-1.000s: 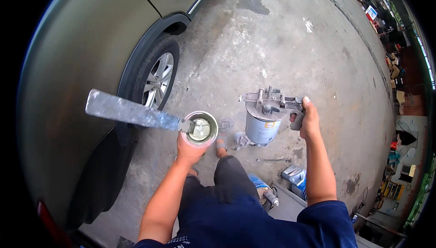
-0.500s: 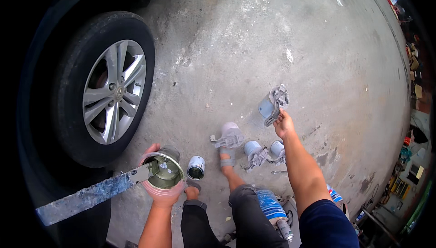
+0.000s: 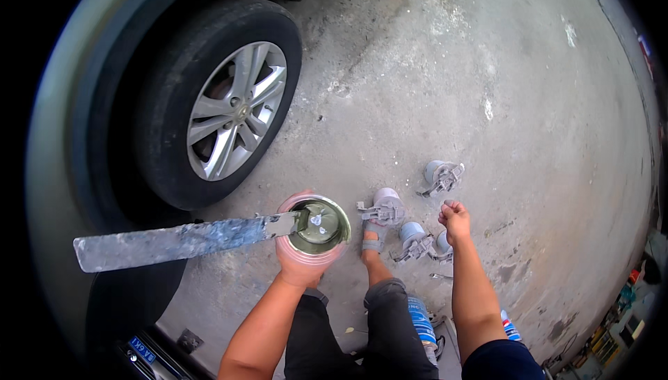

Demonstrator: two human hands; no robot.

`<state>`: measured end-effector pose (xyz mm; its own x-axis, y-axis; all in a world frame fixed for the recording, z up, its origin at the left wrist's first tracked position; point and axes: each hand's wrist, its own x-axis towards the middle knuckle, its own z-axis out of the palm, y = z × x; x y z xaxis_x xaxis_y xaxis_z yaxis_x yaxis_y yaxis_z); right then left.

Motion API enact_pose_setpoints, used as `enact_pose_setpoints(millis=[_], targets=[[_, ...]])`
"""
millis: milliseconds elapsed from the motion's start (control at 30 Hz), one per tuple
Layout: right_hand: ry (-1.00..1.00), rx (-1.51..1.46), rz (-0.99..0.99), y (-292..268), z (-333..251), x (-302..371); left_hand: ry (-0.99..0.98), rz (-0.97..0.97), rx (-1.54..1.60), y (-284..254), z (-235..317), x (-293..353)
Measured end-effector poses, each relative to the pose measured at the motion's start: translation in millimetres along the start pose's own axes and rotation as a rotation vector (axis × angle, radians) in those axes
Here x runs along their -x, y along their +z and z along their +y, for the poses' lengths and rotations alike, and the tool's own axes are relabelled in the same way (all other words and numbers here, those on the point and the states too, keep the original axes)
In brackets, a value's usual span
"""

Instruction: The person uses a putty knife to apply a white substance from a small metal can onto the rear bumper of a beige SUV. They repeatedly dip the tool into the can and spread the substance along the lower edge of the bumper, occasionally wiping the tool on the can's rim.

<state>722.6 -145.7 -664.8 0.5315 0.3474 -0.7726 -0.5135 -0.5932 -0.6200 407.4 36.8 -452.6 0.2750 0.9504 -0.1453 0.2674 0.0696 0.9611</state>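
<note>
The left hand [image 3: 298, 270] wraps the clear cup [image 3: 327, 257], greenish paint [image 3: 321, 234] inside, a flat stick [image 3: 174, 246] jutting out toward nine o'clock. The right hand [image 3: 456, 221] curls its fingers on nothing I can see; just beyond, at eleven o'clock, the lidded can [image 3: 441, 177] rests on the floor [image 3: 543, 101]. So the can looks set down, the cup has its paint, the stick isn't out yet; how well blended it is, I can't tell. Half a second ago the right hand holds that can; now they're apart, and the wheel [image 3: 240, 110], at the cup's eleven o'clock, shows farther right.
</note>
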Motion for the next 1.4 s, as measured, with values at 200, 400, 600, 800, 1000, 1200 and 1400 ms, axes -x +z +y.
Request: enact_pose_setpoints(millis=[200, 400, 600, 800, 1000, 1200, 1400], targets=[[-0.365, 0.231, -0.337, 84.5, -244.5, 236.9, 0.231, -0.024, 0.01, -50.6, 111.6, 36.5], [-1.096, 0.495, -0.88, 158.2, -367.2, 453.5, 0.259, -0.078, -0.02, -108.1, 234.7, 88.2], [-1.497, 0.698, -1.179, 231.8, -401.6, 614.7, 0.263, -0.087, -0.12, -159.3, 269.7, 147.8], [-1.503, 0.877, -1.299, 246.3, -377.0, 698.3, 0.299, 0.007, -0.191, -211.1, 283.2, 202.8], [-1.585, 0.651, -0.926, 239.0, -330.2, 748.8, 0.204, 0.344, -0.013, -242.4, 262.1, 249.3], [-1.788, 0.667, -0.913, 216.8, -296.4, 756.8, 0.235, 0.546, 0.023, -264.0, 255.7, 263.3], [-1.938, 0.593, -0.975, 240.9, -284.6, 781.2, 0.262, 0.513, -0.003, -277.6, 251.4, 259.4]])
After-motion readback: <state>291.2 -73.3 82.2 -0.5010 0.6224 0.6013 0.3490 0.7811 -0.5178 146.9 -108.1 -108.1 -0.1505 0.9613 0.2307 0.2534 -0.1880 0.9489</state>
